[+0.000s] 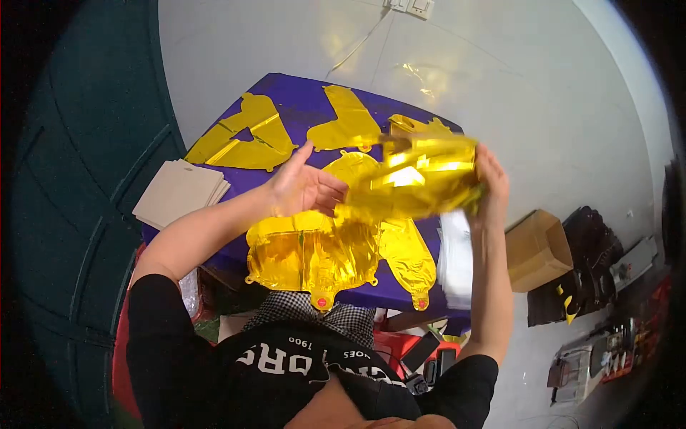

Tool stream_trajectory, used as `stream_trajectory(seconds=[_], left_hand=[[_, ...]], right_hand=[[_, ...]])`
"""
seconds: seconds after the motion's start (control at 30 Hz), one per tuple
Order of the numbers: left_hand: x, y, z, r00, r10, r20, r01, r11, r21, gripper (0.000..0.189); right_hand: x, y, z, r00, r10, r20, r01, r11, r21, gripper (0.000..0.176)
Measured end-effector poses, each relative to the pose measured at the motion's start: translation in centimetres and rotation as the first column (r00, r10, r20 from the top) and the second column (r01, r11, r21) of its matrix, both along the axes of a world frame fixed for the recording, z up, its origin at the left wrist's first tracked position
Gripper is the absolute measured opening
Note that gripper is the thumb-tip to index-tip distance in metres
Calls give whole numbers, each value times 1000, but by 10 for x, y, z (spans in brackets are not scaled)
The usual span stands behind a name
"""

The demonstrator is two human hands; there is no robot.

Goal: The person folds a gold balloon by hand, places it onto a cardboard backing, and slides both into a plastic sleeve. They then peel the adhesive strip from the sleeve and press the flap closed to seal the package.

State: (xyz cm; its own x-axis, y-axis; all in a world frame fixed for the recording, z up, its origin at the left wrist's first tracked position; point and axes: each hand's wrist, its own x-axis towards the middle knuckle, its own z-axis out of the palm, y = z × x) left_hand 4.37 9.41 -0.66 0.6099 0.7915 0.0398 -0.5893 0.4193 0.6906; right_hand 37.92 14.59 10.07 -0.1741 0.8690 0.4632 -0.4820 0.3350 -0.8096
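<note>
My right hand [491,179] grips the right end of a shiny gold foil piece [421,171], which is raised over the table and blurred. My left hand [307,189] is open, fingers spread, beside the left end of that piece. Below my left hand a large gold foil balloon [314,254] lies flat near the table's front edge. A narrower gold foil balloon [407,257] lies to its right. Further back on the purple tablecloth [286,89] are a gold balloon with a triangular hole [264,121], an angled gold balloon [346,121] and another partly hidden gold one [421,125].
A stack of beige cards [179,191] rests at the table's left edge. White sheets [455,261] lie at the right edge, under my right forearm. An open cardboard box [539,250] stands on the floor to the right. A wall socket [418,6] is at the top.
</note>
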Motion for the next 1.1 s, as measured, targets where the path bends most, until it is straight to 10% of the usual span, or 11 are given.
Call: stream_trajectory(seconds=[0.3, 0.47, 0.8, 0.93, 1.1], left_hand=[[47, -27, -5, 961, 141, -237, -184, 968, -172, 83], [49, -8, -32, 852, 289, -437, -317, 948, 10, 40], [6, 35, -7, 610, 439, -660, -282, 899, 336, 40], [-8, 45, -16, 362, 409, -838, -218, 911, 351, 32], [-1, 47, -10, 323, 396, -860, -305, 903, 302, 14]], right_hand=[[47, -89, -105, 972, 105, 211, 1, 893, -450, 11], [38, -103, -114, 947, 108, 303, 58, 870, -490, 11], [4, -93, -133, 931, 292, 221, -116, 807, -578, 20], [0, -93, -136, 907, 345, 242, -130, 775, -619, 21], [4, -89, -136, 887, 400, 231, -163, 739, -654, 24]])
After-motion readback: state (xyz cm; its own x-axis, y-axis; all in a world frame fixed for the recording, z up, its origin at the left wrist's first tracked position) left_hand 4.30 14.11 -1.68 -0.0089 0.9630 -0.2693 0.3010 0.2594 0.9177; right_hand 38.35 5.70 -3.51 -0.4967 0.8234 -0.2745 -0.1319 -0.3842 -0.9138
